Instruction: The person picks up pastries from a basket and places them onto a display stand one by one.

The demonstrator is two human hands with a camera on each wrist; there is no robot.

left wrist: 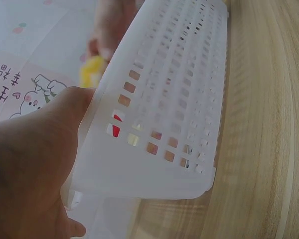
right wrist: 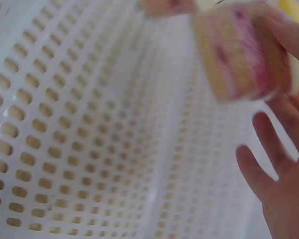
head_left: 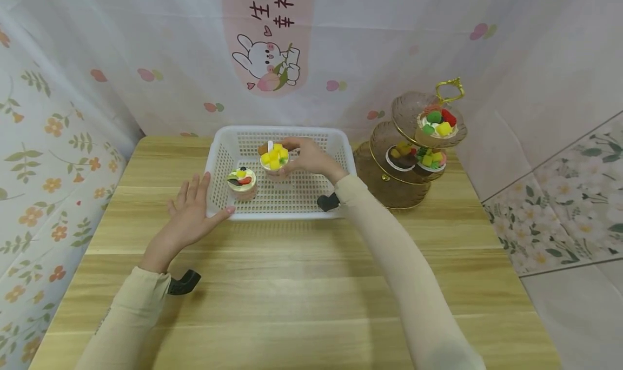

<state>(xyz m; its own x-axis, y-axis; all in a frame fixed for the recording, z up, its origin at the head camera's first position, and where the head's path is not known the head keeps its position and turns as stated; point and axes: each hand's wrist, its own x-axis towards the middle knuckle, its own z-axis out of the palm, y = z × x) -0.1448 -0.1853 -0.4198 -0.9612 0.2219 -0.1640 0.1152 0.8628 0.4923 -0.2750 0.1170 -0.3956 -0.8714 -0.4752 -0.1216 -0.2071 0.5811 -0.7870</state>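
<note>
My right hand (head_left: 311, 156) pinches a small toy cupcake (head_left: 274, 159) topped with yellow cubes, between thumb and fingers. It is held inside a white plastic basket (head_left: 281, 216). In the right wrist view the side of this cupcake (right wrist: 241, 55) shows yellow and pink layers, apart from the basket floor. A second cupcake (head_left: 242, 184), with red, yellow and dark pieces on cream, stands in the left part of the basket. My left hand (head_left: 190, 207) rests at the basket's front left corner, fingers spread along the left side and thumb over the front rim.
A tiered brown stand (head_left: 412, 192) with gold trim is to the right of the basket, with several toy cupcakes on it, among them one (head_left: 437, 124) on the top tier. Wooden table (head_left: 292, 283) lies underneath. A printed curtain (head_left: 170, 51) hangs behind.
</note>
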